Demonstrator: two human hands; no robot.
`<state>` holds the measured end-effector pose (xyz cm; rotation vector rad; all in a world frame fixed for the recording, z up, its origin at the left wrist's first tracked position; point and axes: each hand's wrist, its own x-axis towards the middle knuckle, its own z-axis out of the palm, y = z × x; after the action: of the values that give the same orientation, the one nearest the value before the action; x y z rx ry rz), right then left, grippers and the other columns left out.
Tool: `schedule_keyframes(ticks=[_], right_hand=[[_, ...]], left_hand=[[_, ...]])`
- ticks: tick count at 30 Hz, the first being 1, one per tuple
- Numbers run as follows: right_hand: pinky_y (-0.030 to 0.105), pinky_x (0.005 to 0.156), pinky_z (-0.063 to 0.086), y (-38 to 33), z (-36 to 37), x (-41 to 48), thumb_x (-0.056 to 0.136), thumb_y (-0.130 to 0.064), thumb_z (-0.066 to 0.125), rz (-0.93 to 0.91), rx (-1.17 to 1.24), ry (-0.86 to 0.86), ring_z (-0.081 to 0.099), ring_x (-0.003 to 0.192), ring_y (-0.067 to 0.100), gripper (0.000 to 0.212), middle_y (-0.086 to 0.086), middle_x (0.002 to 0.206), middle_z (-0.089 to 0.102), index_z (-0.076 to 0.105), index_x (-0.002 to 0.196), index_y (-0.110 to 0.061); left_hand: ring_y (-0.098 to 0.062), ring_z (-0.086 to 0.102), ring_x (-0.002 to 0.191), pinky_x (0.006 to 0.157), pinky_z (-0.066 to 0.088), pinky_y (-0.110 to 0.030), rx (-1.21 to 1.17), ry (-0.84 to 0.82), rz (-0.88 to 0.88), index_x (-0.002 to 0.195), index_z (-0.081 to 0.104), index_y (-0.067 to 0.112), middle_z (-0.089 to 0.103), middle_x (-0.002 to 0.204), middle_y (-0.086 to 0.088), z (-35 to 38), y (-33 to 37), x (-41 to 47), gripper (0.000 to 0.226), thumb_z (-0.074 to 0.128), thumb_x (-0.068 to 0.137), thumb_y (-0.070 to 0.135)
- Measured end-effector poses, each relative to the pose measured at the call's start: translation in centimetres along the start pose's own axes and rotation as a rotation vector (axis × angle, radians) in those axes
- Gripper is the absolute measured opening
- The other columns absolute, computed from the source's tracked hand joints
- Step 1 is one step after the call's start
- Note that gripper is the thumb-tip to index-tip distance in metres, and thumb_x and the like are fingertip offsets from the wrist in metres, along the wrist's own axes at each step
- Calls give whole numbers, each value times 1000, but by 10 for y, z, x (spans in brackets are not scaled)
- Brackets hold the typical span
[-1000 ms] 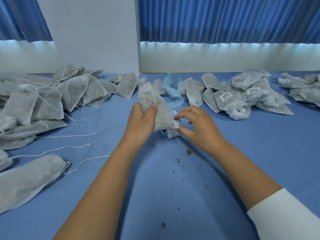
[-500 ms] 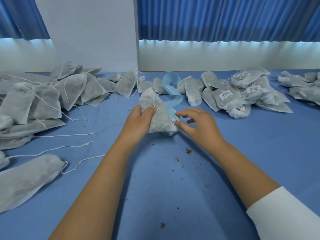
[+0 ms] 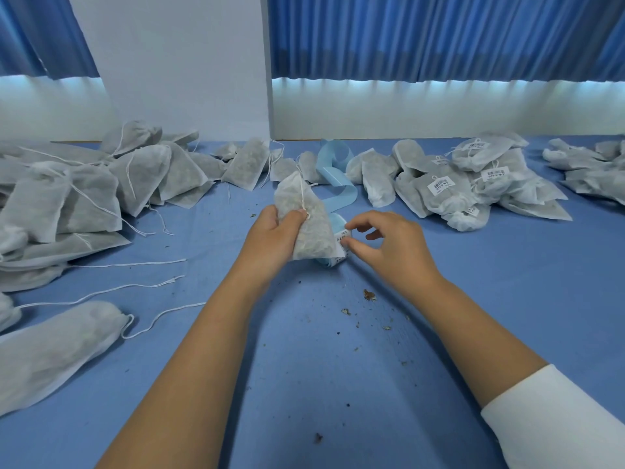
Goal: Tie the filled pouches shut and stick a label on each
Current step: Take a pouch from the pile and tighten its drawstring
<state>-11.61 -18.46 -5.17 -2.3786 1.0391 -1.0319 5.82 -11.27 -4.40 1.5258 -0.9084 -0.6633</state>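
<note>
Left hand (image 3: 270, 236): gripping a pouch (image 3: 306, 228).
Right hand (image 3: 389, 248): pinching at the label roll (image 3: 341, 240).
Done: labelled pile (image 3: 453, 187) lying on the right.
Remaining: bigger unlabelled pile (image 3: 84, 198) waiting.

Blue cloth-covered table (image 3: 507, 316) fills near and middle ground. Dark crumbs and dried flakes (image 3: 369, 295) scattered near centre, a few nearer. Far side: white panel (image 3: 176, 62) upright, left of centre. Blue pleated curtains far right (image 3: 439, 35) and far left (image 3: 40, 32). Pale wall strip (image 3: 439, 110) beneath curtains.
</note>
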Motion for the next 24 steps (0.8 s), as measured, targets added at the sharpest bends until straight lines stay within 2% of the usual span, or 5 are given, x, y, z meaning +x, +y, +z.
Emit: schedule_keyframes(ticks=[8,10,15,17,24], right_hand=[[8,73,42,2,-2,0,85,-26,72,-25,17,18,57,82,0,14,-16,84,61,66,85,-38],[13,73,45,4,-1,0,84,-25,73,-46,-17,40,57,80,2,8,-16,82,61,70,87,-32],[39,73,54,3,2,1,81,-7,75,-228,-81,151,62,90,22,4,-2,90,73,75,83,-11],[39,72,54,2,3,1,79,-4,75,-273,-111,158,62,87,23,4,1,89,73,74,80,-7],[37,75,51,3,3,1,81,-8,72,-264,-143,131,60,85,20,2,0,87,72,72,82,-9]], left_hand=[[-8,52,73,58,38,-21,28,-6,15,89,53,19,54,86,7,-1,2,-2,23,57,95,40],[-9,52,73,60,36,-24,32,-8,9,88,52,18,53,86,6,-1,1,-1,24,57,95,41],[-12,55,77,64,40,-26,28,-5,0,90,55,17,56,88,4,-1,0,1,24,57,95,40],[-13,57,81,67,43,-27,25,-8,-8,97,57,15,59,93,2,0,-1,1,25,57,95,41],[-13,56,79,68,43,-27,23,-6,-7,93,55,17,57,91,3,0,-3,2,24,57,94,41]])
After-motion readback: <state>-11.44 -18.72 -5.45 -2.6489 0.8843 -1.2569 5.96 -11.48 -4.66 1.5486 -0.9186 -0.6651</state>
